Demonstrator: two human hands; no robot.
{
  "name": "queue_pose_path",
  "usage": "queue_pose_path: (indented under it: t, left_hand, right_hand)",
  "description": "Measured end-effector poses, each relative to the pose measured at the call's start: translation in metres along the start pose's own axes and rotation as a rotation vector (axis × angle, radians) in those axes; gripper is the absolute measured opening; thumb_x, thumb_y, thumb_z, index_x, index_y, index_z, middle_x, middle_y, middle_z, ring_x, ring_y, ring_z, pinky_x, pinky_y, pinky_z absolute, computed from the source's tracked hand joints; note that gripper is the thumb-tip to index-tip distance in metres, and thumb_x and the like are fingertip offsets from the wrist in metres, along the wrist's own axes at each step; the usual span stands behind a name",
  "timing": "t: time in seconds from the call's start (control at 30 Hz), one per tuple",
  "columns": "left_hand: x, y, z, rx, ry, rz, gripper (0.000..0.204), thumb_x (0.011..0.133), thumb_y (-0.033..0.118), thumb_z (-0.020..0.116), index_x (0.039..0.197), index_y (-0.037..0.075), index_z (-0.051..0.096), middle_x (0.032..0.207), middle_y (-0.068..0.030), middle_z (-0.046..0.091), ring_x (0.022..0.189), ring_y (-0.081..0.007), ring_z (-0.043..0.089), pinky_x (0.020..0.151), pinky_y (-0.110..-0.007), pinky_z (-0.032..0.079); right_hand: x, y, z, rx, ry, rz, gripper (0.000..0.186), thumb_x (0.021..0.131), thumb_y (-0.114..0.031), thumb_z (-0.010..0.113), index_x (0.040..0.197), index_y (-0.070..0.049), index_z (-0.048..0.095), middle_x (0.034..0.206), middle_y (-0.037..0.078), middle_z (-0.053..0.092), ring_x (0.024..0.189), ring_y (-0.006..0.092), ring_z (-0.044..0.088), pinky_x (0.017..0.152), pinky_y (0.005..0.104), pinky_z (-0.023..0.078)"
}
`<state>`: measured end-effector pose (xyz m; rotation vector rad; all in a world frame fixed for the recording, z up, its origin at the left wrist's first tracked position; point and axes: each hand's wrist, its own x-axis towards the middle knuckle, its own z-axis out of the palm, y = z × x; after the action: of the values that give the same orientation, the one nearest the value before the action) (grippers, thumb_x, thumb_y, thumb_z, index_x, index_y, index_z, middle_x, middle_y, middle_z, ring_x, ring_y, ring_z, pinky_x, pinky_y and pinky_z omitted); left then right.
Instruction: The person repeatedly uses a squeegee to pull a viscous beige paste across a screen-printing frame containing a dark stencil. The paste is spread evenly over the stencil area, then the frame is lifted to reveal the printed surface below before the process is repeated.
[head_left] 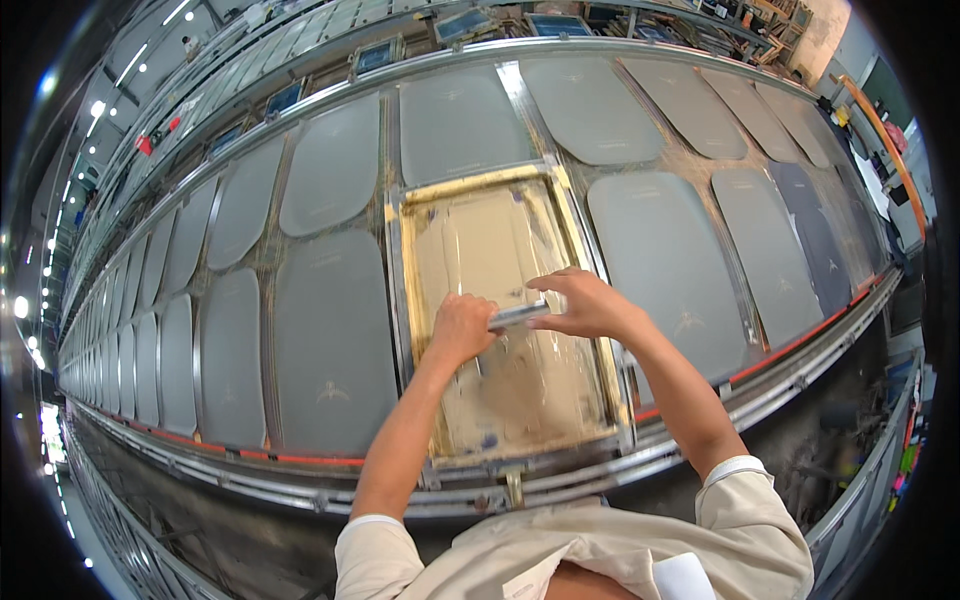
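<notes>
Both my hands are on a metal-handled squeegee (516,315), held crosswise over a screen with a yellow-edged rectangular frame (566,200). My left hand (463,325) is closed around its left end. My right hand (585,305) holds the right end between thumb and curved fingers. Inside the frame, pale tan paste (475,240) lies in streaks, with a darker smeared patch below the squeegee. The blade's lower edge is too hidden to tell whether it touches the screen.
Rows of rounded grey panels (325,340) cover the long printing table, some bearing faint pale marks. A metal rail (700,425) runs along its near edge, beside a red strip. Racks with frames (470,25) stand beyond. An orange bar (895,140) is at far right.
</notes>
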<state>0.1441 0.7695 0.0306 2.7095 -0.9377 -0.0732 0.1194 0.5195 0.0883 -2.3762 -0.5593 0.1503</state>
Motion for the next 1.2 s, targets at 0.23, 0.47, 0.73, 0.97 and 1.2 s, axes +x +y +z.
queue_pose_path:
  t: [0.23, 0.47, 0.73, 0.97, 1.2]
  left_hand:
    - [0.157, -0.119, -0.014, -0.033, 0.08, -0.078, 0.016, 0.076, 0.023, 0.078, 0.082, 0.01, 0.071, 0.078, -0.014, 0.069, 0.081, -0.0334, 0.069, 0.08, -0.044, 0.051]
    - [0.221, -0.178, -0.012, -0.012, 0.0, -0.178, 0.027, 0.071, 0.022, 0.083, 0.091, 0.008, 0.072, 0.088, -0.0159, 0.073, 0.087, -0.0363, 0.069, 0.082, -0.046, 0.053]
    - [0.185, -0.16, 0.004, -0.111, 0.101, -0.147, 0.029, 0.067, 0.021, 0.085, 0.09, 0.009, 0.072, 0.076, -0.0163, 0.067, 0.078, -0.0377, 0.066, 0.072, -0.046, 0.052]
    - [0.029, -0.046, 0.037, -0.095, 0.11, -0.051, 0.013, 0.071, 0.013, 0.076, 0.084, 0.013, 0.073, 0.077, -0.0101, 0.07, 0.077, -0.0304, 0.068, 0.078, -0.042, 0.049]
    - [-0.139, 0.079, 0.061, -0.199, 0.146, -0.068, 0.023, 0.065, 0.003, 0.075, 0.087, 0.009, 0.07, 0.087, -0.0043, 0.069, 0.081, -0.026, 0.064, 0.081, -0.04, 0.044]
  right_hand:
    - [0.2, 0.091, 0.015, -0.364, -0.074, 0.022, 0.031, 0.077, -0.03, 0.08, 0.099, -0.009, 0.07, 0.089, 0.015, 0.073, 0.088, 0.0375, 0.07, 0.082, 0.0475, 0.056]
    - [0.291, 0.142, 0.018, -0.299, -0.151, 0.082, 0.029, 0.078, -0.025, 0.079, 0.097, -0.005, 0.071, 0.093, 0.017, 0.073, 0.09, 0.0375, 0.071, 0.078, 0.0463, 0.057]
    - [0.252, 0.125, 0.029, -0.319, -0.123, 0.025, 0.02, 0.078, -0.024, 0.078, 0.085, -0.006, 0.07, 0.081, 0.015, 0.072, 0.084, 0.0357, 0.068, 0.085, 0.0447, 0.049]
    - [0.079, 0.064, 0.083, -0.35, -0.119, -0.014, 0.018, 0.073, -0.018, 0.078, 0.08, -0.007, 0.066, 0.073, 0.013, 0.068, 0.078, 0.0347, 0.066, 0.088, 0.0435, 0.048]
    - [-0.115, -0.017, 0.135, -0.274, -0.072, -0.071, 0.028, 0.066, -0.008, 0.08, 0.09, -0.006, 0.066, 0.085, 0.011, 0.068, 0.092, 0.0294, 0.065, 0.093, 0.0402, 0.046]
